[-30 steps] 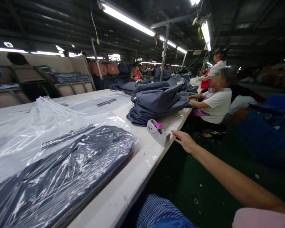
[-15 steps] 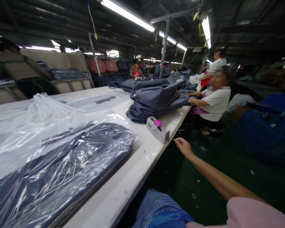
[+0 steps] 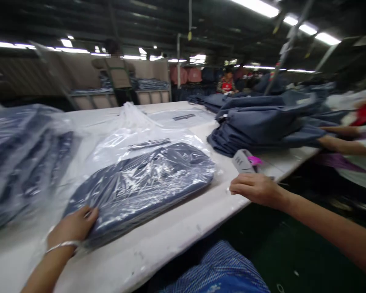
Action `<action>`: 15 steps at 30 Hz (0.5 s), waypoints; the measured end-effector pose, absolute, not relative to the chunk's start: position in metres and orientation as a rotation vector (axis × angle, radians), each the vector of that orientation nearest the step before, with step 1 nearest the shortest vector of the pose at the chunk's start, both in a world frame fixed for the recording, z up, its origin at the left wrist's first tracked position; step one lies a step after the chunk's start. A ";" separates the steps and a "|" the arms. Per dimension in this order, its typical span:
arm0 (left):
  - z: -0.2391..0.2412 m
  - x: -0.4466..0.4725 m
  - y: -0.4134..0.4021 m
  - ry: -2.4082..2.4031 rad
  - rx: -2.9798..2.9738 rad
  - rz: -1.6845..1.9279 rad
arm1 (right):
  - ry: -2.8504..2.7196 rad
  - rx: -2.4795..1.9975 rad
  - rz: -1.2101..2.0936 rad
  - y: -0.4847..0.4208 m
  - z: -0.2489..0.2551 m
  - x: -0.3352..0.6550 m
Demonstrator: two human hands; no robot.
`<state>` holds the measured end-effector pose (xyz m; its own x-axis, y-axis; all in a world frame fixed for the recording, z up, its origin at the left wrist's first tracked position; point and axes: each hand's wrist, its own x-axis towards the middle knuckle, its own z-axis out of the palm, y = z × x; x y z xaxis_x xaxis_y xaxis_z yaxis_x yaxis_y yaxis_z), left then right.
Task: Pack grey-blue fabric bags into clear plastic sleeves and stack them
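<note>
A folded dark blue garment in a clear plastic bag lies on the white table in front of me. My left hand, with a thin bracelet on the wrist, lies on the bag's near left end, its fingers laid over the plastic. My right hand hovers at the table's edge right of the bag. Its fingers are curled together in a pinch, and what they hold is too small to make out. Just behind that hand stands a white tape dispenser with a pink part.
A stack of bagged garments sits at the left. Loose clear bags lie behind the bagged garment. A pile of unbagged blue garments is at the right, where another person's arms reach in. Other workers and shelves stand farther back.
The view has swung left and down. My right hand has drawn back from the tape dispenser toward the bag, fingers now pinched. My left hand has come into view on the bagged garment.
</note>
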<state>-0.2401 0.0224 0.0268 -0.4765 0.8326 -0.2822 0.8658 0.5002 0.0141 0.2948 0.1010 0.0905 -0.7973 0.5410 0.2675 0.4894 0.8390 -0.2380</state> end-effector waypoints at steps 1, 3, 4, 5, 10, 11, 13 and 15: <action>0.024 -0.245 0.013 2.561 1.421 -0.155 | -2.711 -0.666 0.298 0.107 0.096 0.271; 0.018 -0.249 0.005 2.624 1.394 -0.104 | -2.745 -0.454 0.448 0.120 0.104 0.221; 0.014 -0.250 0.004 2.648 1.393 -0.077 | -2.769 -0.352 0.523 0.125 0.106 0.195; 0.011 -0.250 0.005 2.672 1.384 -0.058 | -2.796 -0.252 0.595 0.131 0.108 0.170; 0.004 -0.244 0.006 2.716 1.391 0.035 | -2.918 0.124 0.833 0.156 0.102 0.051; 0.004 -0.243 0.005 2.719 1.394 0.052 | -2.941 0.165 0.851 0.162 0.097 0.030; 0.003 -0.242 0.003 2.724 1.395 0.079 | -2.982 0.238 0.859 0.172 0.087 -0.009; 0.001 -0.243 0.002 2.730 1.390 0.101 | -3.027 0.297 0.843 0.181 0.078 -0.043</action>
<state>-0.2425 0.0019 0.0012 -0.5867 0.8089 -0.0381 0.8039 0.5875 0.0930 -0.0434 0.1807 0.0775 -0.9822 -0.1845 0.0362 -0.1767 0.8396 -0.5137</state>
